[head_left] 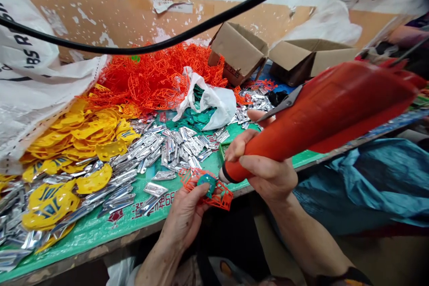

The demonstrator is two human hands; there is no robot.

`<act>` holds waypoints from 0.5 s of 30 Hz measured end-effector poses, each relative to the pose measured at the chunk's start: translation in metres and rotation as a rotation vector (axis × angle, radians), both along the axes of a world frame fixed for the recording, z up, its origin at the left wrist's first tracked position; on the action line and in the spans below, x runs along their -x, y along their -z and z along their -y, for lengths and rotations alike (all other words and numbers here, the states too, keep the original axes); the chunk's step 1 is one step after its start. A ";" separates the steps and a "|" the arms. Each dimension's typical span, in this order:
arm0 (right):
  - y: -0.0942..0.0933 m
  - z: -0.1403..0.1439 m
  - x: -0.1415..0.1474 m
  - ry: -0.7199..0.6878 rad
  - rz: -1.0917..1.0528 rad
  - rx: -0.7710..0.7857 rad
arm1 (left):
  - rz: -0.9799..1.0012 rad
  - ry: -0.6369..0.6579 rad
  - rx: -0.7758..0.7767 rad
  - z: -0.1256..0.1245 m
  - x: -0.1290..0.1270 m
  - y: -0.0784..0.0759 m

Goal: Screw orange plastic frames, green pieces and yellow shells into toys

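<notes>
The left hand [186, 214] is holding an orange plastic frame [206, 187] at the near edge of the counter [100, 228], its fingers [201, 190] pinching the frame together with a small teal piece [207, 183] seated in it. The right hand [264, 167] is gripping an orange power tool [328, 107], its fingers wrapped tightly around the tapered body, and the black-ringed tip [225, 174] is pressing just beside the teal piece. A black cable [201, 27] is arching across the upper view. On the counter, silver foil pieces [174, 147] are lying scattered in the middle, yellow plastic discs [83, 134] are heaped at the left, and a pile of orange frames [154, 76] is rising behind them. A white plastic bag [211, 98] is spilling teal pieces near 2 open cardboard boxes [241, 49]. A white sack [30, 85] is leaning at the far left.
</notes>
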State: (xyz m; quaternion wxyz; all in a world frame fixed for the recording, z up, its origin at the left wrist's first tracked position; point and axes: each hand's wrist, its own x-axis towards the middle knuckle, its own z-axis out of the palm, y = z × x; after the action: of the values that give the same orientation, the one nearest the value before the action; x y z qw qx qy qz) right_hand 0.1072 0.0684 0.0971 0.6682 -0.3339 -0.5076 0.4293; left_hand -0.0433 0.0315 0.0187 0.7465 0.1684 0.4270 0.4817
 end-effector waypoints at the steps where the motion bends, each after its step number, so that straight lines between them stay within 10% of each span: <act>1: -0.002 -0.004 -0.003 0.005 -0.026 -0.010 | -0.002 0.018 0.005 -0.001 0.002 0.000; 7: 0.010 -0.039 -0.035 0.265 -0.011 -0.069 | -0.003 0.013 0.064 -0.005 0.006 0.000; 15: 0.036 -0.053 -0.048 0.281 0.055 0.012 | -0.001 -0.001 0.096 -0.006 -0.004 -0.001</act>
State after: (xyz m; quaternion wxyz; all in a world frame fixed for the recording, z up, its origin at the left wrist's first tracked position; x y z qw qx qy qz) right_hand 0.1548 0.1213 0.0613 0.7056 -0.4173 -0.4712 0.3254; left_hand -0.0394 0.0378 0.0198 0.7533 0.1323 0.4501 0.4610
